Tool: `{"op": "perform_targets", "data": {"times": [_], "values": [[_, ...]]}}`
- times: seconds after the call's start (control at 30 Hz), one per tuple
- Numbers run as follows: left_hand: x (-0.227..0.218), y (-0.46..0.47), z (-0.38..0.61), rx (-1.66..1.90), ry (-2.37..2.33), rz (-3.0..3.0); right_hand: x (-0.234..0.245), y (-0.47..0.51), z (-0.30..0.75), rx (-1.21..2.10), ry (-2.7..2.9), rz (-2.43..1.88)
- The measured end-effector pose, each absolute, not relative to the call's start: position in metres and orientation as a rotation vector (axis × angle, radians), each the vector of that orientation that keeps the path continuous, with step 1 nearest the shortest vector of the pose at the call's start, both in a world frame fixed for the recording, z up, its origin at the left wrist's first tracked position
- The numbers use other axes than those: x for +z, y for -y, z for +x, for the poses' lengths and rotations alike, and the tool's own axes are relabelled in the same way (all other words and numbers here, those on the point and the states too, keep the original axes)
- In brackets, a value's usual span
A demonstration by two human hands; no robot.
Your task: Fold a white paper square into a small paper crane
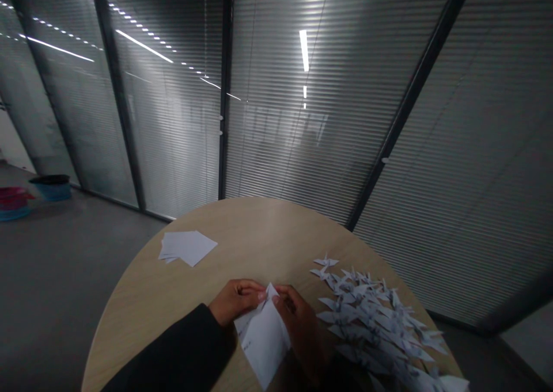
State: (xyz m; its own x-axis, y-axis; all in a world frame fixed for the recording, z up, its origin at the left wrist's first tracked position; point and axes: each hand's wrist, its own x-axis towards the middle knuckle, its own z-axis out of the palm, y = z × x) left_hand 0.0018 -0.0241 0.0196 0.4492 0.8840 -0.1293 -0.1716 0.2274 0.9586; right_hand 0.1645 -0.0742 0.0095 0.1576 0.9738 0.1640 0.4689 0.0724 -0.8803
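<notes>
Round wooden table [259, 231], pale top. At its left, a small stack of white sheets [188, 247], slightly fanned. At its right, a heap of folded paper cranes [375, 317], overlapping, reaching the table's edge. Behind, glass partitions with slatted blinds [173, 121]; on the floor far left, a blue basin [52, 187]

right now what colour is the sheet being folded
White, with faint dark print near its left edge: the sheet, seen from the head camera.

Lower corner of the folded paper sheet [263, 340] cut off by the bottom edge, right hand [300, 328] partly behind that sheet, wrist lost in shadow, heap of paper cranes [375, 317] running off the frame, single cranes blurred, desk [181, 300] near rim out of view
</notes>
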Motion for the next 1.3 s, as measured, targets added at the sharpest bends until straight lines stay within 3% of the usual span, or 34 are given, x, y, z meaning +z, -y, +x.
{"op": "perform_targets", "data": {"times": [0.47,0.97,1.3], "values": [[0.014,0.021,0.004,0.971,-0.872,1.041,0.019,0.079,0.158,0.562,1.381,-1.625],[0.028,0.026,0.003,0.946,-0.830,0.967,0.005,0.075,0.156,0.312,1.632,-1.319],[0.030,0.027,0.002,0.989,-0.814,1.083,0.003,0.075,0.157,0.470,1.532,-1.415]]}}
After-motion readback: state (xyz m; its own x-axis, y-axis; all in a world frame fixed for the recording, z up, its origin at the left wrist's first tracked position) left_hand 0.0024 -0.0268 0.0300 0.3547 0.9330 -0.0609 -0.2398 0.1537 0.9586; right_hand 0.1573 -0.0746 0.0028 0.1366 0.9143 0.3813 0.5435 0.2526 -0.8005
